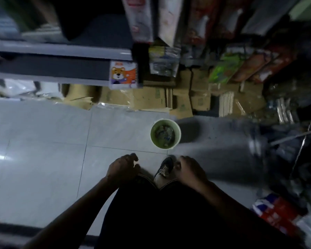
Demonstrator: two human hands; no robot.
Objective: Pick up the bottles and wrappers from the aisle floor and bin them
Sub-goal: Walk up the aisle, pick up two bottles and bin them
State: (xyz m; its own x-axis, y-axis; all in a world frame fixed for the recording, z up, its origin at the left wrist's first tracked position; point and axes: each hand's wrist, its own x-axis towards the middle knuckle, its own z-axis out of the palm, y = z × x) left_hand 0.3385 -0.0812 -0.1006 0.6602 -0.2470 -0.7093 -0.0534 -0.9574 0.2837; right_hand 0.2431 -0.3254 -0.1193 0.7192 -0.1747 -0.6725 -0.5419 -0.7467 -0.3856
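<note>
While we look down over our dark trousers point(169, 212), our left hand point(123, 169) hangs with its fingers loosely curled and nothing in its grip; our right hand point(190, 171) hovers just beside our dark shoe point(164, 168), fingers bent downward, and we cannot tell whether its grip holds anything, for the picture is blurred there; both hands sit above the pale tiled floor point(43, 150). Just beyond the shoe stands the green bin point(165, 133), upright on the tiles; inside it we see a heap of crumpled litter, seemingly wrappers and clear plastic, too smeared to tell apart. To the right of the bin a grey blurred bulk point(232, 150) lies across the floor; nearer us on the right lies a red, white and blue bag point(276, 212). Past the bin, flattened cardboard boxes point(187, 97) line the foot of the shelving; a carton with a cartoon bear point(123, 74) stands at the end of the grey shelf point(61, 51); packaged goods point(241, 65) crowd the racks farther right.
</note>
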